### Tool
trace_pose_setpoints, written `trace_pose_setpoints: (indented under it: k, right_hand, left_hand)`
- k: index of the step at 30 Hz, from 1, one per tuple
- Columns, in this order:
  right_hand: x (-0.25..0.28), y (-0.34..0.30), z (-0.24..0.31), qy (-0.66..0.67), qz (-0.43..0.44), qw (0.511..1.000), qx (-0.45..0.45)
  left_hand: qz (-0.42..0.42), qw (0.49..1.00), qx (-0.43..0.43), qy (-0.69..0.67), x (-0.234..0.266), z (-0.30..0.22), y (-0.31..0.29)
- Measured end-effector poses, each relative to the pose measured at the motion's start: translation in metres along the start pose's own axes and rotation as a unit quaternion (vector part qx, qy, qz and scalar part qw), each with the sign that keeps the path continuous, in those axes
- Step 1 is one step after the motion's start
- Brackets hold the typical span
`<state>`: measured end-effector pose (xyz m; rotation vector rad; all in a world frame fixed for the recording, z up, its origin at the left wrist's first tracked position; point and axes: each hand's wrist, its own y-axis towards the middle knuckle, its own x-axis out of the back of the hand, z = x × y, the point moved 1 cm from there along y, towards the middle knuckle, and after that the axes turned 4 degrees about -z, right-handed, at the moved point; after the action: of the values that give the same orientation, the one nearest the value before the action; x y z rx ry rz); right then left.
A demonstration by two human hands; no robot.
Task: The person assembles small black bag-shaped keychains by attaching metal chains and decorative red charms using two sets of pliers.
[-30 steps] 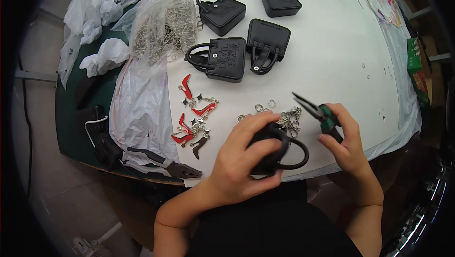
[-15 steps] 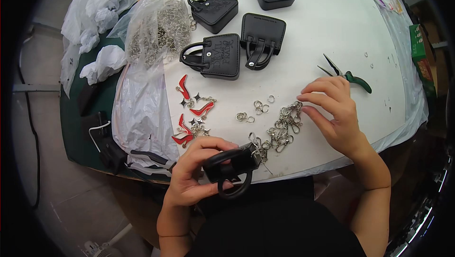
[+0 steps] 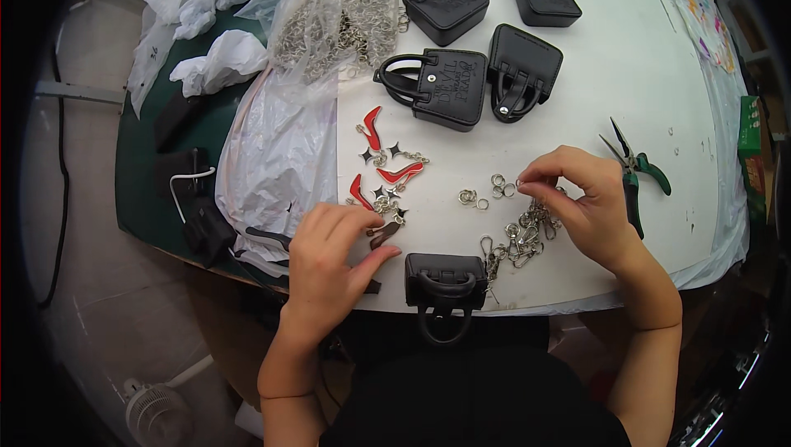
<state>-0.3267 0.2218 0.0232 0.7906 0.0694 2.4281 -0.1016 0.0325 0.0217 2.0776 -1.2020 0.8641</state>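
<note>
My left hand point(image 3: 323, 257) has its thumb and fingers apart around a dark shoe-shaped charm point(image 3: 384, 235) at the near end of the charm group. Red high-heel charms point(image 3: 401, 173) with silver star pieces lie just beyond it. My right hand point(image 3: 577, 200) is closed in a pinch at a small metal ring point(image 3: 520, 187), over the table's near right part. Beside that hand lies a pile of silver swivel clasps point(image 3: 522, 237), and loose jump rings point(image 3: 468, 197) are to its left. Between my hands a small black handbag point(image 3: 445, 278) rests at the table's edge, its handles toward me.
Several black mini handbags point(image 3: 451, 88) sit farther back. A clear bag of metal chain point(image 3: 334, 23) stands at the far left. Green-handled pliers point(image 3: 634, 168) lie right of my right hand. Grey-handled pliers point(image 3: 268, 241) lie by the white plastic sheet point(image 3: 276, 150).
The small black handbag has left my left hand and rests at the table edge. My left hand has opened and reached the shoe charms. My right fingers have closed on a ring.
</note>
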Motion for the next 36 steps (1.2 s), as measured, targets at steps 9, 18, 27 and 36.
trace_pose_setpoints:
  k: [9,18,27,36]
  right_hand:
    - [-0.022,0.008,0.018,0.118,0.072,0.99,0.02]
    - [-0.023,0.015,0.033,0.211,0.114,0.968,-0.071]
    - [-0.029,0.03,0.054,0.297,0.196,0.93,-0.088]
    - [-0.034,0.032,0.058,0.326,0.216,0.907,-0.155]
  left_hand:
    - [0.061,0.995,0.026,0.079,0.002,-0.012,0.004]
    - [0.014,0.945,0.133,-0.297,0.022,-0.01,0.013]
    - [0.004,0.841,0.214,-0.497,0.029,-0.024,0.02]
    - [0.036,0.844,0.161,-0.511,0.03,-0.028,0.02]
